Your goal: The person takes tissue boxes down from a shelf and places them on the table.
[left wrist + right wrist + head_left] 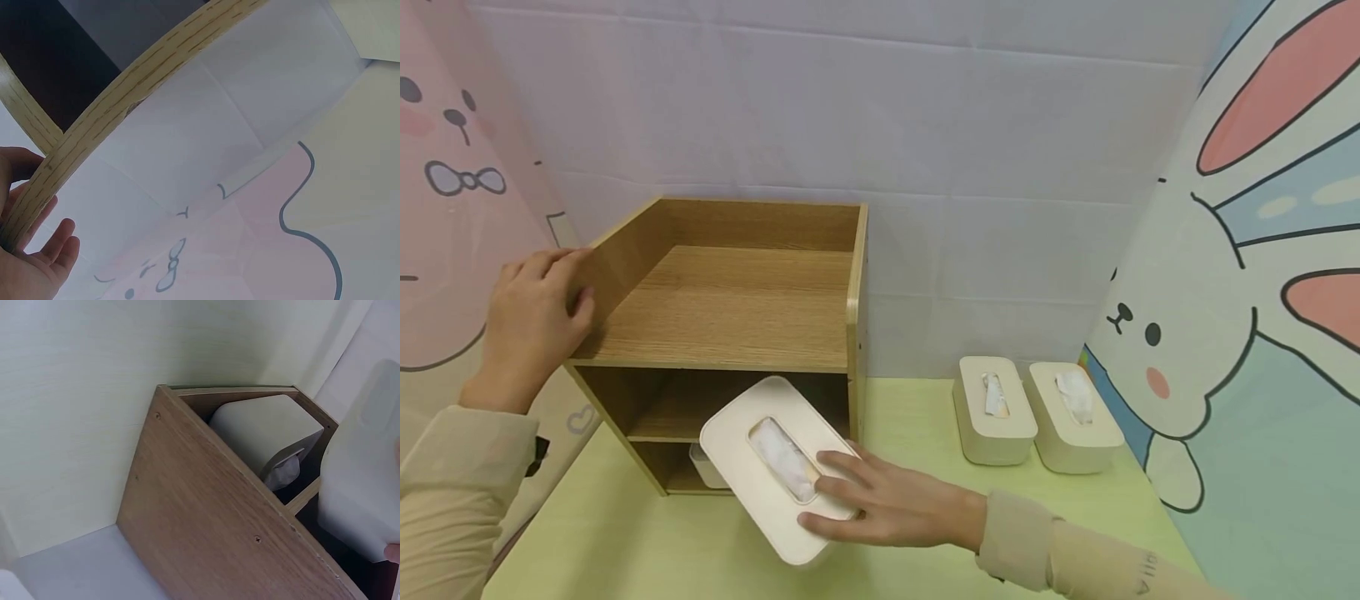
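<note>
Tissue box (756, 482) held before the wooden shelf (745, 308)
Right hand (898, 502) grips it, left hand (537, 308) grips the shelf; better to level the box before its opening.

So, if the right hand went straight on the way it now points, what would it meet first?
With the held tissue box leading, the right hand would probably meet the wooden cabinet first, around its open front; depth makes the exact spot unclear.
</note>
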Demonstrator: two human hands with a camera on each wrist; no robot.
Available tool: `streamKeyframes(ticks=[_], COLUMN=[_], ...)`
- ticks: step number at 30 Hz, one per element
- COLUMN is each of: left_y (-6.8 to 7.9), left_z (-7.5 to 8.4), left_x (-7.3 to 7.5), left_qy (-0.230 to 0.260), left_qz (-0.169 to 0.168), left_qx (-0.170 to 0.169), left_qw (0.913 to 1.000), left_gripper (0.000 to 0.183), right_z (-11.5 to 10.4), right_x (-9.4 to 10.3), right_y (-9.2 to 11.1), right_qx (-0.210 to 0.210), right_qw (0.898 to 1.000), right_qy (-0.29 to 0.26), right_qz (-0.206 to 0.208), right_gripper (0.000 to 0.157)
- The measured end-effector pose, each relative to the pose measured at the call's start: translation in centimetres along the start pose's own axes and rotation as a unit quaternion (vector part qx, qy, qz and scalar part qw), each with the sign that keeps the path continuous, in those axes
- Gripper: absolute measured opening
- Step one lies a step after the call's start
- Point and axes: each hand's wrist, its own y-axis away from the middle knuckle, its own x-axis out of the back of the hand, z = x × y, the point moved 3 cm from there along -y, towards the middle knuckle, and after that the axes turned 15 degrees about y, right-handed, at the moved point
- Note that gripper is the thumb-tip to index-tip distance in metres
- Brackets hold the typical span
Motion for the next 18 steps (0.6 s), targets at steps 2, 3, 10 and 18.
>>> streamKeyframes(ticks=[2, 3, 10, 18], left_y=[0.0, 0.0, 0.0, -0.1], left_z=[0.0, 0.0, 0.0, 0.0], left_x=[0.0, 0.0, 0.1, 0.0], left_qy=[0.0, -0.001, -0.001, -0.001], left_qz=[0.0, 0.0, -0.004, -0.007], left_qx=[0.0, 0.001, 0.008, 0.017], left_qw=[1.0, 1.0, 1.0, 0.9998], left_gripper=[0.037, 0.037, 0.038, 0.038], right_z=[0.2, 0.3, 0.7, -0.1], right_x=[0.4, 0.8, 1.8, 1.3], right_y=[0.3, 0.4, 1.9, 4.2], right_qx=[0.004, 0.006, 0.017, 0.034], right_qw=[1.0, 1.0, 0.999, 0.999], right_qy=[0.001, 0.002, 0.013, -0.02], right_qz=[0.003, 0.006, 0.035, 0.034], right_gripper=[0.05, 0.05, 0.048, 0.054])
